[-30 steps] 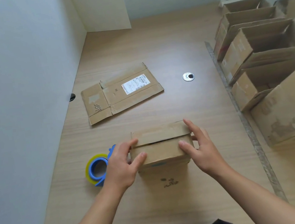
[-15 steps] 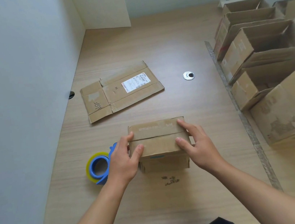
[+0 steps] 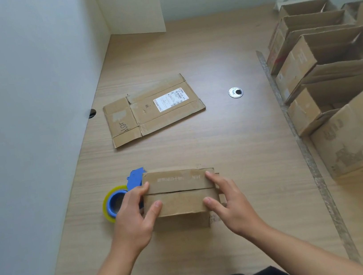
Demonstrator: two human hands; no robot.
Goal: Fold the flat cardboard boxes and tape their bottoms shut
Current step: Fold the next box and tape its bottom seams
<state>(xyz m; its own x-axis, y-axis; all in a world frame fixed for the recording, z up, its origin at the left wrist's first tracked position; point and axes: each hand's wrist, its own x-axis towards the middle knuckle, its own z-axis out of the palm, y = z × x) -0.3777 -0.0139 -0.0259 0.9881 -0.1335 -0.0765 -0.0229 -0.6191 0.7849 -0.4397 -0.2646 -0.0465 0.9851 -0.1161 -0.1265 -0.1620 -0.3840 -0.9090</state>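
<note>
The small brown cardboard box (image 3: 180, 202) stands on the pale wood-grain counter (image 3: 236, 153) close to the person. Its two long flaps are folded down so that they meet along a dark seam across the top. The left hand (image 3: 132, 218) clasps the box's left end, thumb laid on the near flap and forefinger reaching up to the far one. The right hand (image 3: 228, 203) does the same at the right end, thumb and forefinger on the flaps and the other fingers curled down the side. Judging from this, the step in hand is closing the bottom flaps and holding them flush, ready for tape; no tape shows across the seam yet.

The blue tape dispenser with its yellowish roll (image 3: 117, 202) lies just beside the box on the left, partly behind the left hand. The next move, I judge, calls for one hand to pin both flaps together while the other lets go, takes the dispenser and draws a strip along the seam; the left is nearer to it.

Farther back a flattened brown cardboard box with a white shipping label (image 3: 149, 116) lies waiting, and a row of already folded open cardboard boxes (image 3: 319, 66) stands along the right edge
</note>
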